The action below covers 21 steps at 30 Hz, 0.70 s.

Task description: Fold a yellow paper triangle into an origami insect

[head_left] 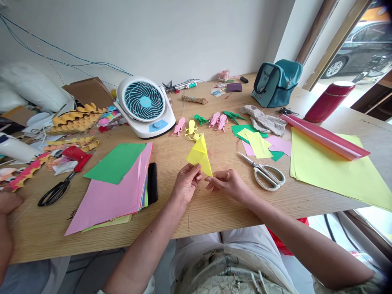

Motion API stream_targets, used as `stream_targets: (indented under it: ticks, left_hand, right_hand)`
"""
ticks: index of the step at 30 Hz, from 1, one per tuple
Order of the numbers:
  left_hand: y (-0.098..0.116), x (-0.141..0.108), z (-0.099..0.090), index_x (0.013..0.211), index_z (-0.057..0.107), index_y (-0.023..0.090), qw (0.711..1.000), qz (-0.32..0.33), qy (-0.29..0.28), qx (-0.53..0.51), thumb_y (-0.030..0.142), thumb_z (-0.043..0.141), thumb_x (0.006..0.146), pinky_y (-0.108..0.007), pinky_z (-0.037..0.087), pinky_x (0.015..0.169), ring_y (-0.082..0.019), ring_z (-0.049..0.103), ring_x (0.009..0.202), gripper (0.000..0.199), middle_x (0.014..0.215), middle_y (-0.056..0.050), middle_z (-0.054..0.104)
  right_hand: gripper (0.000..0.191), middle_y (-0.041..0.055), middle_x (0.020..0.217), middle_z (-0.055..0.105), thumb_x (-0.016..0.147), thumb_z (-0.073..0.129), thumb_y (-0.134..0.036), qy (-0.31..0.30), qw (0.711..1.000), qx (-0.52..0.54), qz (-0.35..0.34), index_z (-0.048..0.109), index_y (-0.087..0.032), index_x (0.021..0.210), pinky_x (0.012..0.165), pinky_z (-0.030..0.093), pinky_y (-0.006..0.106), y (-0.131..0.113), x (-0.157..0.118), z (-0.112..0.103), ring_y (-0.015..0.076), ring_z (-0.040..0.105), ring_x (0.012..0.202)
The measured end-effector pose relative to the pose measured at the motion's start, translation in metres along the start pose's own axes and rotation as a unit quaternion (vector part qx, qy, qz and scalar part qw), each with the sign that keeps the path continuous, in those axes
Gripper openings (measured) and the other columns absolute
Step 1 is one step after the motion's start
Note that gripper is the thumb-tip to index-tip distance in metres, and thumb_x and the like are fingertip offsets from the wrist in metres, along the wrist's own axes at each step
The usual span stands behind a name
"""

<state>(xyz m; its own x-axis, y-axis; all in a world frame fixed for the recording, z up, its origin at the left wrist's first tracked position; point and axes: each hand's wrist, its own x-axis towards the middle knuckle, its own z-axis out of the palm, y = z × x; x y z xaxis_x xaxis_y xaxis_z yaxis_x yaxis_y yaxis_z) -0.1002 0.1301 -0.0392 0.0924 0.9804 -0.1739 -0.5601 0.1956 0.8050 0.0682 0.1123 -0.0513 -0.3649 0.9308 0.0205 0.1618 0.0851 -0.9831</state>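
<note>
A folded piece of yellow paper [200, 153], pointed at the top with creases across it, is held up over the front of the table. My left hand [187, 182] pinches its lower left edge between thumb and fingers. At the lower right corner, my right hand [225, 183] closes its fingertips on the same paper. Just behind it stand several small folded paper figures: a yellow one [192, 128], a green one [201, 119] and pink ones [222, 121]. White-handled scissors [265, 173] lie to the right of my right hand.
A white fan [143, 106] stands behind on the left. Stacked coloured paper [113, 196] rests over a black phone [152, 183]. Paper scraps [259, 143], yellow sheets [330, 175], a red bottle [329, 102] and a teal bag [277, 83] are rightward. Another person's hand [9, 202] is far left.
</note>
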Motion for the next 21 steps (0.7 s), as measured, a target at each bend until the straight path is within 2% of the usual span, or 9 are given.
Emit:
stream_targets:
  ticks: [5,12,17,21]
  left_hand:
    - [-0.0013,-0.0024,0.0023,0.068,0.061,0.013,1.0,-0.003,-0.008,0.02,0.028,0.094,0.056,-0.015,0.037,0.05,-0.003,0.047,0.054,0.038,0.062,0.004,0.058]
    - [-0.003,-0.0047,0.0051,0.075,0.065,0.013,0.999,-0.028,-0.019,0.038,0.031,0.094,0.054,-0.015,0.036,0.049,-0.003,0.046,0.055,0.041,0.062,0.006,0.055]
    - [-0.0023,-0.0076,0.0067,0.079,0.068,0.013,0.997,-0.033,-0.02,0.061,0.028,0.095,0.052,-0.016,0.037,0.05,-0.003,0.047,0.056,0.042,0.069,0.004,0.062]
    - [-0.0034,-0.0084,0.0067,0.076,0.068,0.012,0.996,-0.033,-0.02,0.081,0.026,0.095,0.051,-0.016,0.034,0.049,-0.002,0.043,0.051,0.04,0.062,0.005,0.059]
  right_hand:
    - [0.044,0.0035,0.075,0.074,0.079,0.071,-0.06,-0.004,1.0,0.016,-0.019,0.074,-0.016,0.08,0.06,0.05,0.025,0.0,0.0023,-0.0011,0.0191,0.068,0.07]
    - [0.042,0.0046,0.071,0.074,0.078,0.071,-0.059,0.003,0.998,0.055,0.012,0.073,-0.017,0.076,0.057,0.053,0.027,-0.0032,0.0027,0.0007,0.0186,0.069,0.06]
    - [0.042,0.0048,0.069,0.074,0.076,0.073,-0.059,0.008,0.998,0.064,0.022,0.071,-0.017,0.072,0.056,0.055,0.028,-0.0036,0.0027,0.0009,0.0189,0.07,0.059]
    - [0.043,0.0048,0.07,0.074,0.074,0.074,-0.059,0.003,0.997,0.069,0.03,0.07,-0.017,0.071,0.056,0.054,0.027,-0.0042,0.0028,0.0003,0.0187,0.07,0.059]
